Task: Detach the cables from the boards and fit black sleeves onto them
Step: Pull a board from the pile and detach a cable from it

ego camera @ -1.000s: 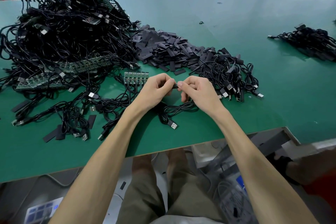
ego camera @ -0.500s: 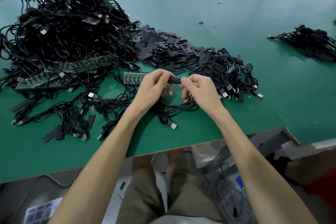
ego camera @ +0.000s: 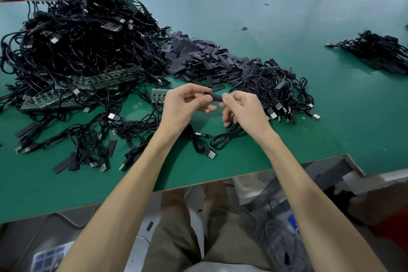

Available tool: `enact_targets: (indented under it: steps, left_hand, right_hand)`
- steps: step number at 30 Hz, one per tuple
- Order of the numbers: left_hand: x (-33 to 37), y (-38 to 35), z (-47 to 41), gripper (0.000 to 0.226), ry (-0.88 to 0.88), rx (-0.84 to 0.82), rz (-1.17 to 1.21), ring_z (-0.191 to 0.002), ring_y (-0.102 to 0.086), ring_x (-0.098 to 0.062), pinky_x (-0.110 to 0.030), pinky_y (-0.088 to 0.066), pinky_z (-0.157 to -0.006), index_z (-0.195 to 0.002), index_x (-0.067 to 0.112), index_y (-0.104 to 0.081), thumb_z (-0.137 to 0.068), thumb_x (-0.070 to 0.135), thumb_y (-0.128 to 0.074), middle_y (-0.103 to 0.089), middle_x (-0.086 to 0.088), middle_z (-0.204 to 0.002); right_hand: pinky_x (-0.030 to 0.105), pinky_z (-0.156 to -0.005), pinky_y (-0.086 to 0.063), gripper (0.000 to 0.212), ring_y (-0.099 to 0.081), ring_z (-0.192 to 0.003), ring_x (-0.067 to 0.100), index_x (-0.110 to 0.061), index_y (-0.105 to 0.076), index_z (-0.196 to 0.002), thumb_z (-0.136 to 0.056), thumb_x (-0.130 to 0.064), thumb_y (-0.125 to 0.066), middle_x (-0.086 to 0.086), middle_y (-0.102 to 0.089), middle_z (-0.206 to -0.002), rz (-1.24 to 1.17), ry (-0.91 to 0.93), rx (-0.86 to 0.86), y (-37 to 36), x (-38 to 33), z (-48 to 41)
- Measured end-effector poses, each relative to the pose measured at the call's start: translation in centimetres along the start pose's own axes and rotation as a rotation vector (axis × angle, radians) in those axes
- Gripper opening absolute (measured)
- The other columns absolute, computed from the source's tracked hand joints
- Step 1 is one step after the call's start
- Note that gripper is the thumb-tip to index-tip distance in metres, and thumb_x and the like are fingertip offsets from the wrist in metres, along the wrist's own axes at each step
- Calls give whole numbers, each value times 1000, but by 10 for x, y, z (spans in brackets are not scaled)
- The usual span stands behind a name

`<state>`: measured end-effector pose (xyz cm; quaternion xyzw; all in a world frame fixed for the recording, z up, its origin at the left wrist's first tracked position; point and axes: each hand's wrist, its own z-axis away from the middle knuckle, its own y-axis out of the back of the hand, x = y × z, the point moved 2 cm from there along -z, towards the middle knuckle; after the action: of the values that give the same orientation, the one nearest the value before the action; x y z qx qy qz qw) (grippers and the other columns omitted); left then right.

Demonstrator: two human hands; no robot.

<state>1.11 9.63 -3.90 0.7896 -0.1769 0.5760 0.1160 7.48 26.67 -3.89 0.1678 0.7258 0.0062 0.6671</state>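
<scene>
My left hand (ego camera: 186, 107) and my right hand (ego camera: 244, 109) are raised just above the green table (ego camera: 287, 139), both pinching one short black sleeve (ego camera: 216, 96) held level between them. A black cable (ego camera: 205, 142) with a USB plug lies coiled on the table under my hands. Its link to the sleeve is hidden by my fingers. A big heap of black cables and green boards (ego camera: 81, 51) fills the far left. A pile of loose black sleeves (ego camera: 198, 59) lies behind my hands.
A bundle of cables (ego camera: 280, 93) lies right of my hands, and another bundle (ego camera: 375, 51) sits at the far right. Loose cables and flat sleeves (ego camera: 72, 146) are scattered at the near left. The table's front edge (ego camera: 220, 180) runs below my forearms.
Both hands have lifted slightly and drawn apart, so more of the black sleeve now shows between their fingertips.
</scene>
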Motion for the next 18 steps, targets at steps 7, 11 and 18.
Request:
enact_targets:
  steps: [7, 11, 18]
  left_hand:
    - [-2, 1, 0, 19, -5, 2, -23, -77, -77, -32, -32, -62, -71, -107, -2, -71, -89, 4, -76, -77, -13, -82]
    - [-1, -1, -1, 23, -7, -3, -23, -78, -77, -35, -36, -62, -74, -111, 0, -70, -89, 4, -76, -73, -9, -86]
    - [-1, 1, 0, 18, -1, 29, -78, -64, -71, -28, -33, -58, -69, -102, 6, -72, -86, 4, -79, -68, 1, -80]
  right_hand:
    - [14, -46, -44, 30, -61, -45, 17, -3, -67, -87, -108, -21, -54, 6, -67, -58, -11, 4, -14, -1, 0, 0]
    - [14, -47, -43, 31, -63, -46, 19, -5, -67, -87, -108, -23, -53, 6, -68, -59, 6, 7, 2, 0, 1, -1]
    - [15, -48, -43, 32, -63, -48, 21, -8, -67, -86, -108, -25, -51, 5, -68, -58, 16, 5, -10, 1, 2, 0]
